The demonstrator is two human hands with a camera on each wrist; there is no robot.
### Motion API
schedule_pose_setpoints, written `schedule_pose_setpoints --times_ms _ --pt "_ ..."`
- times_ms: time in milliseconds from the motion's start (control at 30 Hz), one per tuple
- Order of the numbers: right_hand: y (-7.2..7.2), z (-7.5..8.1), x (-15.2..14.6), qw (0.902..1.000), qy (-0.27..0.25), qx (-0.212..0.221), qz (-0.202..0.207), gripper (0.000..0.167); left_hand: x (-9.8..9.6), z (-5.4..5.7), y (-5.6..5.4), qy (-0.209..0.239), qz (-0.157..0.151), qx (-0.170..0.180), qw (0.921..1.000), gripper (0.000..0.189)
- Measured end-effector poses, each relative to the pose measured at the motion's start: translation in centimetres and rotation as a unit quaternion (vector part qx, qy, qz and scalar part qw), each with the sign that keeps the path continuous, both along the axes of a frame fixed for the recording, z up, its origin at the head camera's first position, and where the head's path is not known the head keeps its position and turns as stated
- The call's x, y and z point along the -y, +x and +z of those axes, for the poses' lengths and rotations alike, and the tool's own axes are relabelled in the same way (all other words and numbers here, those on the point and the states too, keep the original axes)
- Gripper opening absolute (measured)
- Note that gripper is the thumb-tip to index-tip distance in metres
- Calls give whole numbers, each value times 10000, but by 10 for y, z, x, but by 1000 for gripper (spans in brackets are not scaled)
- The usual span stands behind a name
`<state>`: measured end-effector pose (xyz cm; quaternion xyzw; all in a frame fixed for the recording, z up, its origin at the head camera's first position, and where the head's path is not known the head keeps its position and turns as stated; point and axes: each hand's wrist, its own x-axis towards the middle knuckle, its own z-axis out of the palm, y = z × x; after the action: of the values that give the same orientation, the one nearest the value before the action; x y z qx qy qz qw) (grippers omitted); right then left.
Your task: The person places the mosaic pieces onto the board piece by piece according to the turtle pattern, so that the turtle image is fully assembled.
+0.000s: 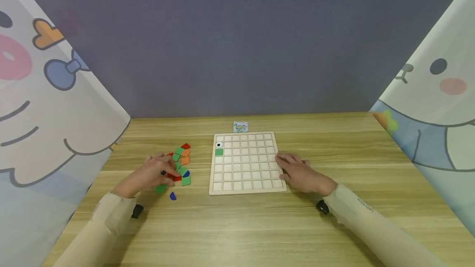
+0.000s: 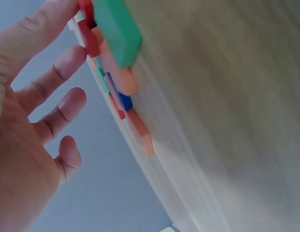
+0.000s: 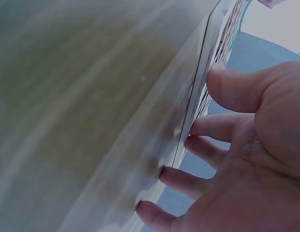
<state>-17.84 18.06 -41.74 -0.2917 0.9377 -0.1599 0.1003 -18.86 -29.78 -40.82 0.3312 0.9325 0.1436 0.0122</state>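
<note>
My left hand [image 1: 154, 172] is over a loose heap of coloured pieces, thumb and forefinger around a red piece [image 1: 177, 179]. Whether they pinch it is hidden; in the left wrist view the thumb's tip runs out of frame beside red pieces [image 2: 89, 38], with the other fingers loosely bent. A pale wooden grid board [image 1: 248, 193] lies mid-table. It bears a green square [image 1: 219, 152] and, just above that, a white eye piece [image 1: 219, 145] in its left column. My right hand [image 1: 302, 174] rests at the board's right edge, fingers relaxed against the rim [image 3: 191, 111].
A small picture card [image 1: 240, 127] lies behind the board. Orange squares [image 1: 185, 160], green squares [image 1: 186, 181] and a blue half-round piece [image 1: 172, 196] lie about the heap. A grey wall [image 1: 241, 44] rises behind the table, with cartoon-printed panels [image 1: 44, 135] at both sides.
</note>
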Motion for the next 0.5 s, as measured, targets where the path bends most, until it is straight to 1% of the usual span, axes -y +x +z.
schedule_pose_setpoints --times_ms 67,200,500 --pt "0 1 0 10000 18 12 -18 60 -2 0 -2 -59 -9 25 10000 27" --pt "0 2 0 10000 49 3 -51 60 -5 2 -5 -182 -34 -67 9998 24" --pt "2 2 2 9999 54 0 -87 59 -11 3 -7 -258 -51 77 9996 26"
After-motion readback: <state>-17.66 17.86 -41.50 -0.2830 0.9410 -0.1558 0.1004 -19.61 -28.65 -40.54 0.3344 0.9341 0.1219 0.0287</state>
